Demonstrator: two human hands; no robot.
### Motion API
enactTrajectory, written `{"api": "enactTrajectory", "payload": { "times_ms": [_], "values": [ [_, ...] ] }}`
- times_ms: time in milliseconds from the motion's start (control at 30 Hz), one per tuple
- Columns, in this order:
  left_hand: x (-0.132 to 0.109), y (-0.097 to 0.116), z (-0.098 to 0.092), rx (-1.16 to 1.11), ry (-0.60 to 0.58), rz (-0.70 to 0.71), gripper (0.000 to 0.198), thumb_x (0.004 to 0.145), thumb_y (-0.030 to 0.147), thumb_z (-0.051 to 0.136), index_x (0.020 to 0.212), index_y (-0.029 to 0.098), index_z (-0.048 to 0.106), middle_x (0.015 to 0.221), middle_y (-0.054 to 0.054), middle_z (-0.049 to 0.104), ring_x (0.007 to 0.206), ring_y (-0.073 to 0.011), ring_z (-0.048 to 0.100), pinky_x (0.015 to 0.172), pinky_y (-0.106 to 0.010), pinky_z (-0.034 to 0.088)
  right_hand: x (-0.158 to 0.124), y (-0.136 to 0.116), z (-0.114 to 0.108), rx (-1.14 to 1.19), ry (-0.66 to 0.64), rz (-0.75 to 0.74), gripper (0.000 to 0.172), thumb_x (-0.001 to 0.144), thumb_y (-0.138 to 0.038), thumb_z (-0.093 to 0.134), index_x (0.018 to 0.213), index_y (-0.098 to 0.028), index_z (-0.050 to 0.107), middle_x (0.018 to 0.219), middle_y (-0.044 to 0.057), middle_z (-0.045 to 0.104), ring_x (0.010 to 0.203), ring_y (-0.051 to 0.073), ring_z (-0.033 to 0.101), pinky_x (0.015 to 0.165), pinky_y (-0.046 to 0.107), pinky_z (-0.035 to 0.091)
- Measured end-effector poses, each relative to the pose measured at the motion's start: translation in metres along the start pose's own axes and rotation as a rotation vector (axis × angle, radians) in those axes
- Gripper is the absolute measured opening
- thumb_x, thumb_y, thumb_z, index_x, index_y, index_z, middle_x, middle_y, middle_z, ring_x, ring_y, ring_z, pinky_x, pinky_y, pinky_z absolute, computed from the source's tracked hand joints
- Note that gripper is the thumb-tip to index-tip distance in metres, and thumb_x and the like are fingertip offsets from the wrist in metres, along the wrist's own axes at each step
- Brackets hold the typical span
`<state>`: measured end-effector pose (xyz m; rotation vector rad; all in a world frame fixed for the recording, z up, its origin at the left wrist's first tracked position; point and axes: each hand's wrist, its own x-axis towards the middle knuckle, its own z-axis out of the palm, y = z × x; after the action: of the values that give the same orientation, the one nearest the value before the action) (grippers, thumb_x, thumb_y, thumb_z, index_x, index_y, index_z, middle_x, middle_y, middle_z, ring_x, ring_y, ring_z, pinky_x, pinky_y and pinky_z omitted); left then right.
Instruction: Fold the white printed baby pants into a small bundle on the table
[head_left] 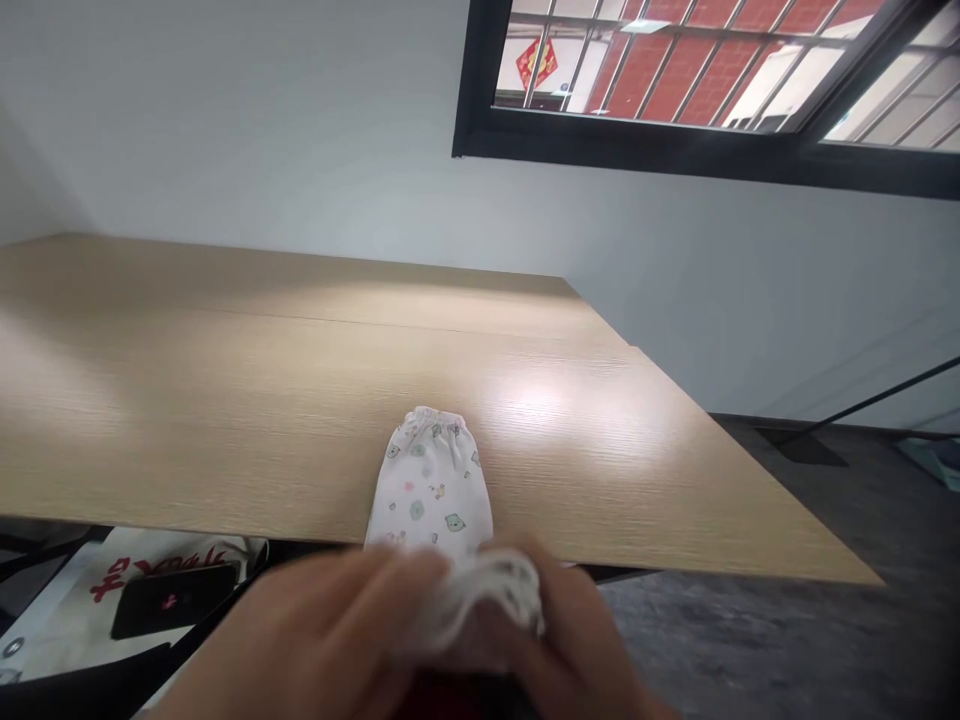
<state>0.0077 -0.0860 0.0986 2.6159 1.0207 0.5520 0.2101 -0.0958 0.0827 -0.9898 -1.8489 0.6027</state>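
With our left hand (322,625) and right hand (574,630) we are pinching white cloth (478,585) (blurred here) near the tabletop (247,400), perhaps risking dragging the patterned cloth (427,485) off by snagging it.

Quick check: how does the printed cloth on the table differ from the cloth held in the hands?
The printed cloth lies spread out on the table; the held cloth is bunched between the left hand and right hand. The printed cloth is clearly patterned; the held cloth is blurred, with no print readable. Both look mainly white.
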Motion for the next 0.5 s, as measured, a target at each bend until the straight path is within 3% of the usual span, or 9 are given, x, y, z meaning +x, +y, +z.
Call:
{"api": "enactTrajectory", "payload": {
  "times_ms": [33,100,167,233,300,367,433,500],
  "values": [
    [0.022,-0.007,-0.007,-0.085,0.110,-0.060,0.061,0.072,0.028,0.044,0.125,0.056,0.034,0.089,0.014,0.066,0.060,-0.0168,0.060,0.044,-0.026,0.048,0.015,0.007,-0.003,-0.033,0.028,0.090,0.018,0.087,-0.034,0.043,0.079,-0.019,0.049,0.058,-0.005,0.054,0.047,0.005,0.048,0.042,0.013,0.037],
    [0.070,-0.030,-0.014,-0.123,0.143,-0.123,0.027,0.075,0.029,0.045,0.097,0.037,0.059,0.076,0.005,0.065,0.061,-0.0176,0.059,0.048,-0.028,0.046,0.045,0.027,-0.007,-0.113,0.083,0.249,0.025,0.087,-0.037,0.042,0.076,-0.017,0.050,0.063,-0.001,0.057,0.054,0.008,0.052,0.046,0.017,0.041],
    [0.111,-0.057,-0.010,-0.050,0.088,-0.196,0.018,0.079,0.030,0.046,0.090,0.025,0.060,0.077,-0.002,0.065,0.064,-0.0202,0.059,0.051,-0.030,0.045,0.068,0.049,-0.006,-0.271,0.123,0.306,0.028,0.085,-0.039,0.044,0.091,-0.013,0.052,0.081,0.008,0.062,0.071,0.015,0.058,0.057,0.025,0.048],
    [0.134,-0.078,0.004,0.008,0.125,-0.224,0.028,0.081,0.026,0.046,0.104,0.015,0.057,0.098,-0.012,0.063,0.087,-0.0270,0.058,0.069,-0.038,0.047,0.075,0.064,-0.001,-0.462,0.197,0.188,0.037,0.084,-0.033,0.046,0.110,-0.008,0.048,0.105,0.016,0.058,0.096,0.023,0.055,0.077,0.037,0.049],
    [0.135,-0.088,0.022,0.021,0.153,-0.186,0.035,0.086,0.025,0.042,0.116,0.011,0.050,0.119,-0.014,0.054,0.109,-0.0265,0.048,0.090,-0.041,0.039,0.066,0.070,0.006,-0.544,0.163,-0.018,0.035,0.085,-0.025,0.043,0.115,-0.007,0.047,0.112,0.015,0.056,0.106,0.022,0.050,0.088,0.040,0.045],
    [0.124,-0.089,0.039,0.005,0.101,-0.062,0.034,0.092,0.027,0.035,0.121,0.017,0.049,0.127,-0.006,0.049,0.120,-0.0196,0.039,0.102,-0.036,0.028,0.048,0.069,0.014,-0.523,-0.038,-0.163,0.028,0.087,-0.019,0.037,0.109,-0.011,0.053,0.104,0.009,0.060,0.102,0.018,0.052,0.092,0.036,0.043],
    [0.114,-0.089,0.053,0.011,-0.025,0.095,0.035,0.096,0.027,0.028,0.124,0.023,0.047,0.130,0.001,0.047,0.125,-0.0161,0.032,0.107,-0.036,0.016,0.029,0.066,0.021,-0.516,-0.258,-0.213,0.029,0.088,-0.021,0.036,0.110,-0.015,0.054,0.106,0.005,0.060,0.107,0.016,0.050,0.101,0.037,0.038],
    [0.118,-0.095,0.064,0.078,-0.157,0.214,0.036,0.097,0.030,0.027,0.131,0.028,0.039,0.137,0.003,0.037,0.130,-0.0189,0.022,0.107,-0.046,0.004,0.016,0.066,0.026,-0.562,-0.393,-0.192,0.038,0.090,-0.029,0.035,0.124,-0.017,0.047,0.124,0.003,0.052,0.122,0.019,0.039,0.109,0.042,0.026]
  ]
}}
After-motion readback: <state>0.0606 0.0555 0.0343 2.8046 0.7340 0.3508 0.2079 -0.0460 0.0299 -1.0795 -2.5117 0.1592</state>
